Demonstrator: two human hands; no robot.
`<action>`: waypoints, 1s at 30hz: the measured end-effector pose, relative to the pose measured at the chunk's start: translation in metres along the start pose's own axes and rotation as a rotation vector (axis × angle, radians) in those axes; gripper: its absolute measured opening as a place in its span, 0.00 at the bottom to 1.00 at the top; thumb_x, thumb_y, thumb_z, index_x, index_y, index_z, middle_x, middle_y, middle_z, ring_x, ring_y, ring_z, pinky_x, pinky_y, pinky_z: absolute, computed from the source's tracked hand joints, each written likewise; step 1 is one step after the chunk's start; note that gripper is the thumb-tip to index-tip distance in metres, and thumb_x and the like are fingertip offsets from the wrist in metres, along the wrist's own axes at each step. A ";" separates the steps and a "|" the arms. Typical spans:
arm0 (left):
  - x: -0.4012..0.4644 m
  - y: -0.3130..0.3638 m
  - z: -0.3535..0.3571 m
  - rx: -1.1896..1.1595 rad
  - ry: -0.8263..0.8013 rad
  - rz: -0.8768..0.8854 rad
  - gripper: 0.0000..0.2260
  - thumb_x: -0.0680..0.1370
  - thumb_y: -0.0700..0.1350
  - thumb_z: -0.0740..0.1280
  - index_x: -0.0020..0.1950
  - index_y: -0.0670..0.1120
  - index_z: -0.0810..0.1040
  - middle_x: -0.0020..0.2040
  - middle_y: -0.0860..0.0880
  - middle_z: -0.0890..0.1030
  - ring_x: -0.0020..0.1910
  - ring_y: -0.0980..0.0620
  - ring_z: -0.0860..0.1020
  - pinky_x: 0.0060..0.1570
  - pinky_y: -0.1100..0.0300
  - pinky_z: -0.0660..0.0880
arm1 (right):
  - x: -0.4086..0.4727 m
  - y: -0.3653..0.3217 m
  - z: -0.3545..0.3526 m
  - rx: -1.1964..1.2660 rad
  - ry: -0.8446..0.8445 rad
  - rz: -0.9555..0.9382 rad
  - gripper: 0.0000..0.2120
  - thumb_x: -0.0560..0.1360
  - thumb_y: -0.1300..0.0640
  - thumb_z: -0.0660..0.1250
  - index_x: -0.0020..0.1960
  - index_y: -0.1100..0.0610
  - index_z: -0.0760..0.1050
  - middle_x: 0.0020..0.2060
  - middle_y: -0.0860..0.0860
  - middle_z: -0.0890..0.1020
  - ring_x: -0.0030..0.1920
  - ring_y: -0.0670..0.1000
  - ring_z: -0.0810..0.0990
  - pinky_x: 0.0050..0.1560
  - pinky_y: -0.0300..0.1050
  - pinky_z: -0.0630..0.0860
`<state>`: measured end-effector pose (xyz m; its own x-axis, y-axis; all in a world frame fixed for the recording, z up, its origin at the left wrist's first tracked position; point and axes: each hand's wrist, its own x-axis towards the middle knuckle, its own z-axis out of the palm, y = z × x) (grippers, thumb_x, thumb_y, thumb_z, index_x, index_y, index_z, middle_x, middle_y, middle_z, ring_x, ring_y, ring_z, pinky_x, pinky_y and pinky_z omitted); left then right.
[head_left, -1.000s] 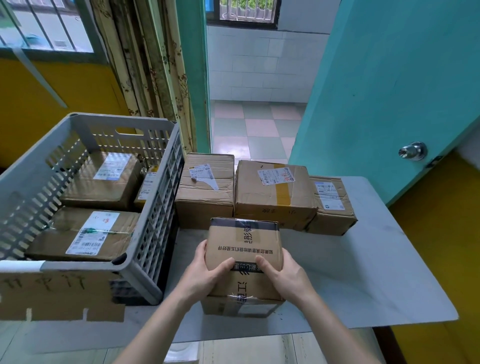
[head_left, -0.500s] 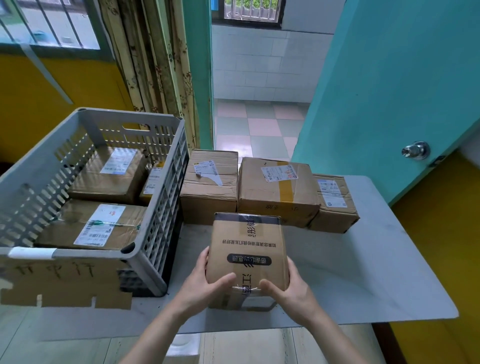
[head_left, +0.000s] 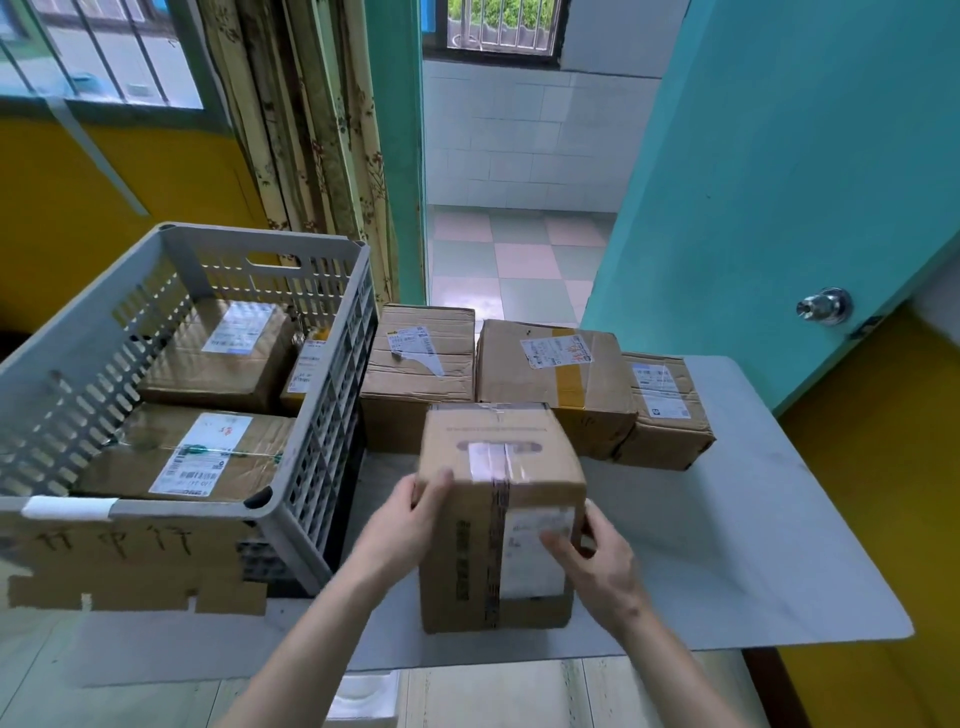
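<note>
A brown cardboard box (head_left: 498, 467) stands upright near the front edge of the white table (head_left: 753, 545). Clear tape runs over its top, and a white label on its near face points toward me. My left hand (head_left: 410, 519) grips the box's upper left edge, with the thumb on the near face. My right hand (head_left: 597, 561) holds the right edge, its fingers lying across the label. Motion blurs both hands. I cannot tell whether the box's bottom rests on the table.
A grey slatted crate (head_left: 317, 415) at left holds several labelled boxes and has a cardboard sign (head_left: 130, 566) on its front. Three labelled boxes (head_left: 550, 374) stand in a row behind. The teal door (head_left: 779, 182) with a knob is at right. An open doorway lies beyond.
The box has been turned over toward me. The face with black print is gone, and a taped face is now on top with the white label facing me. Both hands shifted on its sides.
</note>
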<state>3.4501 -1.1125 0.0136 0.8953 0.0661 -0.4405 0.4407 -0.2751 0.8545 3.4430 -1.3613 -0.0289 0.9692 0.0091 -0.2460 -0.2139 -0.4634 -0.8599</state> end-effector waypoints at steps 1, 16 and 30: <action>0.001 0.007 -0.004 0.015 0.006 0.026 0.38 0.73 0.75 0.55 0.74 0.52 0.69 0.61 0.53 0.81 0.58 0.54 0.80 0.61 0.49 0.77 | 0.003 -0.005 -0.003 -0.015 0.024 -0.014 0.35 0.64 0.21 0.70 0.64 0.39 0.75 0.56 0.42 0.83 0.58 0.46 0.82 0.50 0.44 0.84; 0.037 -0.026 0.004 0.194 0.019 -0.096 0.20 0.79 0.54 0.71 0.70 0.53 0.72 0.61 0.52 0.81 0.58 0.51 0.80 0.57 0.45 0.81 | 0.040 0.004 0.017 -0.203 -0.008 0.158 0.30 0.81 0.38 0.64 0.77 0.51 0.65 0.61 0.48 0.82 0.54 0.48 0.80 0.41 0.32 0.74; 0.033 -0.023 0.009 -0.015 -0.141 -0.283 0.18 0.83 0.56 0.64 0.72 0.61 0.66 0.62 0.50 0.82 0.59 0.45 0.81 0.54 0.35 0.81 | 0.033 -0.001 0.010 -0.154 -0.071 0.205 0.33 0.79 0.39 0.68 0.77 0.49 0.60 0.58 0.44 0.77 0.57 0.48 0.77 0.56 0.41 0.73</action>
<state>3.4692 -1.1128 -0.0232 0.7199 0.0036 -0.6941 0.6726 -0.2504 0.6963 3.4736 -1.3522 -0.0406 0.8952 -0.0393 -0.4440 -0.3791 -0.5911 -0.7120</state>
